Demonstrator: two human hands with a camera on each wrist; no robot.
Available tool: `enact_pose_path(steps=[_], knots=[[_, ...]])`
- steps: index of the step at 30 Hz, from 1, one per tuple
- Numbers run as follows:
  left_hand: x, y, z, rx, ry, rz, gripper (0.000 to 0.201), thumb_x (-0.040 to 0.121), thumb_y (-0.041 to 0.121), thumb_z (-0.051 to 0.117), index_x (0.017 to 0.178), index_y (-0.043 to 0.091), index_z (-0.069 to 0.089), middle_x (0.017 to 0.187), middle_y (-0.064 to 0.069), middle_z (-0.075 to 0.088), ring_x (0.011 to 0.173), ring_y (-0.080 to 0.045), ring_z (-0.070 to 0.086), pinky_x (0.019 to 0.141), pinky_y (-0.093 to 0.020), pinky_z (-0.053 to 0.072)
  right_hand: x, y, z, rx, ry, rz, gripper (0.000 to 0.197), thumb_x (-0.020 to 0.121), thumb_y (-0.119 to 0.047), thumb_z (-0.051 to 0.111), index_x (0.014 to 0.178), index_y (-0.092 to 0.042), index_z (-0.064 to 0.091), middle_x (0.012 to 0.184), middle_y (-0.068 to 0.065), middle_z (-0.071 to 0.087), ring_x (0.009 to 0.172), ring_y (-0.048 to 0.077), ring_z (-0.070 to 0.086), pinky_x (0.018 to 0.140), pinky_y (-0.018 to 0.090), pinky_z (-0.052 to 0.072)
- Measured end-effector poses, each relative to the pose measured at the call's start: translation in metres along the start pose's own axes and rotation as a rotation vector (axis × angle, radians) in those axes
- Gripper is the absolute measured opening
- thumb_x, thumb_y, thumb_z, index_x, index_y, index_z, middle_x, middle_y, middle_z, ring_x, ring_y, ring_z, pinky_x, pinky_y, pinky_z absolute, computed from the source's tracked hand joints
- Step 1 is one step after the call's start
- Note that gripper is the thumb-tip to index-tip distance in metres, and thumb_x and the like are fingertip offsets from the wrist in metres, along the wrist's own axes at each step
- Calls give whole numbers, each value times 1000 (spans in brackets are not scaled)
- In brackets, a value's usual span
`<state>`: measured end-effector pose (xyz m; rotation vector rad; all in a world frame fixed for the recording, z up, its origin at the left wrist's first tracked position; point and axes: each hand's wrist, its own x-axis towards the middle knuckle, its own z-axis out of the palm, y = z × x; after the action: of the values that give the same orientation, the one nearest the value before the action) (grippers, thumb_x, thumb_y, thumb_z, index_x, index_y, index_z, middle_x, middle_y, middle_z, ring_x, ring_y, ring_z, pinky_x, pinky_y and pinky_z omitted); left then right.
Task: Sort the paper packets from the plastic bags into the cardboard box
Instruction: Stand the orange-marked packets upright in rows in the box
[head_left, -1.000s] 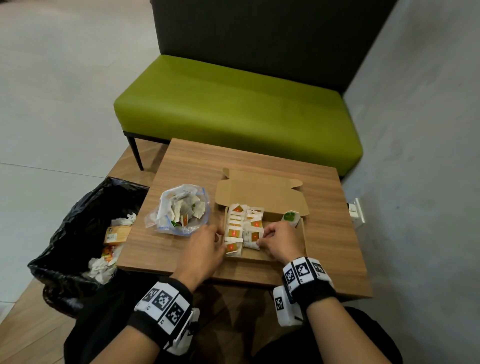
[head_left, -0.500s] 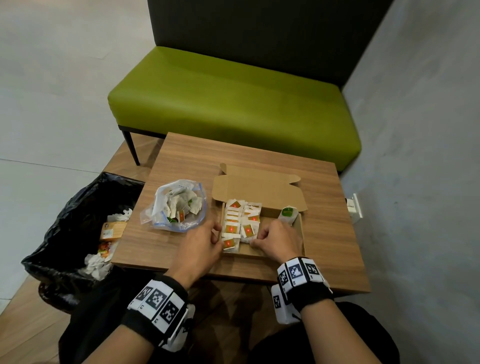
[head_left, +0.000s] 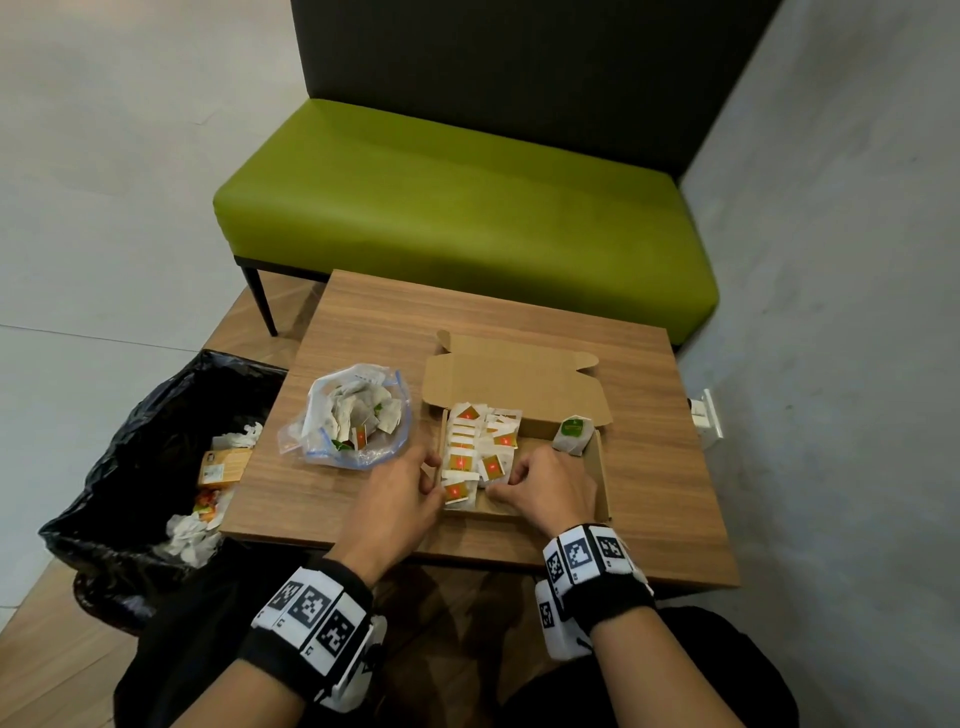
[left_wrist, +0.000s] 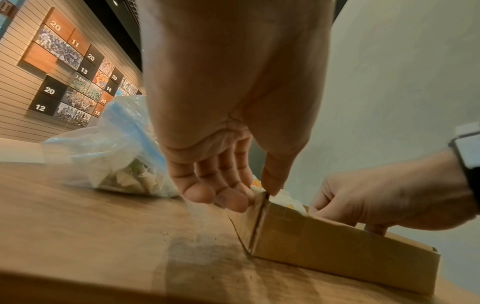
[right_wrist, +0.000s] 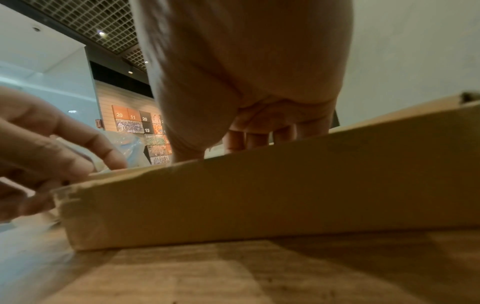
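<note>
The small white paper packets with orange-red squares (head_left: 475, 452) lie in rows in the left half of the shallow brown cardboard box (head_left: 602, 480), packed against its left wall, I judge to leave the right half free for other kinds. 1 green-labelled packet (head_left: 571, 432) leans in the far right corner, apart from them. My left hand (head_left: 397, 501) pinches the box's near-left corner wall, thumb inside and fingers (left_wrist: 228, 197) outside, steadying it. My right hand (head_left: 550, 488) reaches into the box with curled fingers against the packet rows; whether it grips 1 I cannot tell. Just left of the box, the clear plastic bag with a blue zip edge (head_left: 353, 421) sits open on the wooden table (head_left: 665, 499), with more packets to sort. A black bin bag (head_left: 130, 467) beside the table holds discards.
</note>
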<state>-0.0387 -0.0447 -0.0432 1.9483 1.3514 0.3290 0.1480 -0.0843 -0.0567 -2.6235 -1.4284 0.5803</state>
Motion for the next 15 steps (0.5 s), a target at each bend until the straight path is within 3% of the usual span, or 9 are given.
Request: enact_pose_path(steps=[2, 9, 12, 15], knots=[[0, 0, 0, 6, 3, 5, 26, 92, 23, 66, 115, 29, 57, 79, 10, 63, 73, 1, 59, 65, -18, 47, -3, -5, -1, -30, 25, -10, 38, 76, -60, 74, 75, -23, 65, 80, -7, 67, 75, 11, 61, 57, 27, 38], [-1, 0, -2, 17, -14, -15, 28, 91, 25, 67, 118, 29, 56, 82, 12, 62, 78, 2, 58, 73, -23, 51, -5, -6, -4, -26, 13, -11, 38, 78, -62, 71, 77, -25, 64, 80, -8, 66, 74, 10, 59, 55, 26, 36], [-1, 1, -3, 26, -18, -13, 28, 92, 26, 66, 118, 28, 56, 82, 13, 61, 78, 3, 57, 71, -19, 47, -4, -1, -5, 5, 2, 8, 37, 77, -62, 72, 74, -26, 64, 76, -9, 65, 74, 7, 60, 63, 27, 49], [-4, 4, -7, 39, -13, -17, 24, 92, 28, 66, 115, 26, 58, 80, 15, 61, 74, 4, 56, 66, -17, 45, -5, 2, -9, 33, 26, 2, 40, 75, -64, 72, 70, -25, 64, 71, -11, 64, 70, 5, 60, 61, 26, 47]])
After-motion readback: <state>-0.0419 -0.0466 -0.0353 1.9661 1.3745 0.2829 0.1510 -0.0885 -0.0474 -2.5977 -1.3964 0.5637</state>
